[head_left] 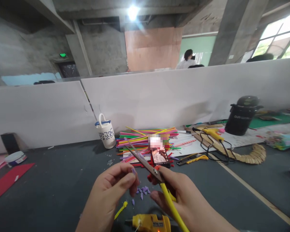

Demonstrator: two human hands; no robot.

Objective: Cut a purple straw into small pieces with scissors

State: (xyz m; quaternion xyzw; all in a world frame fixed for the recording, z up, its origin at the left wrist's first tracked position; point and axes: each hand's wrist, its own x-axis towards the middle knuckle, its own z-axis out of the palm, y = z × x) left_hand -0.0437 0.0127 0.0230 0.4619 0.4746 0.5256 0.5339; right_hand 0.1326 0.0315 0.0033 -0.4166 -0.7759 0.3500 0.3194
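My left hand (113,188) is closed in a pinch, with a small purple piece (133,171) showing at its fingertips. My right hand (183,190) grips a pair of scissors (168,201) with yellow handles; the blades point up and to the left, a little apart from the left fingertips. Below the hands, a little pile of purple pieces (145,190) lies on the dark table. A yellow glue gun (151,222) with a small orange light rests near the bottom edge. Beside it is a short yellow strip with a knobbed end (121,209).
Behind the hands lie colourful pipe cleaners (135,141) with a phone (160,157) leaning on them. A white cup (105,133) stands to the left. A utility knife (193,159), another yellow glue gun (214,133) with its cord, and a black bottle (241,116) are to the right. A white partition (145,96) runs behind.
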